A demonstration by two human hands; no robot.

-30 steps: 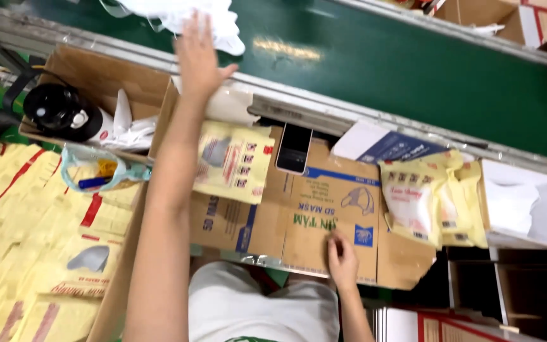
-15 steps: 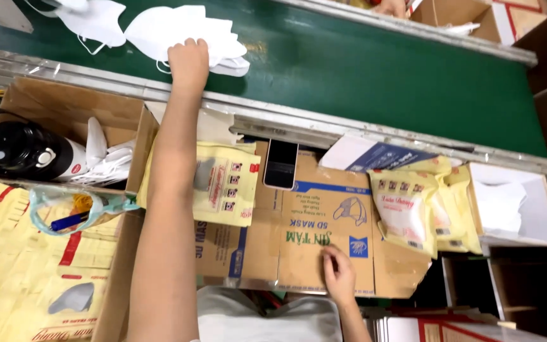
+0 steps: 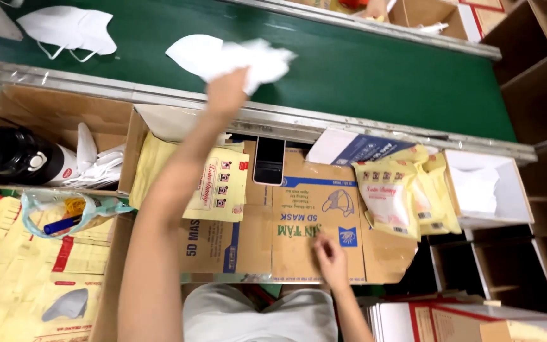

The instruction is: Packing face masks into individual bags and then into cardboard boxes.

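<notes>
Item: white masks point(image 3: 242, 60), pinched in my left hand point(image 3: 226, 95); lift clear of belt point(image 3: 381, 69). Right hand point(image 3: 329, 256) loose, steadying flattened carton point(image 3: 299, 215).

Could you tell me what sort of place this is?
Probably a face-mask packing line: white masks ride a green conveyor belt, beside filled yellow mask pouches and a flattened mask carton used as a work surface.

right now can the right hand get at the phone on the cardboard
Probably yes. The right hand rests on the cardboard, and the phone lies uncovered further up it, with only bare cardboard between them.
</notes>
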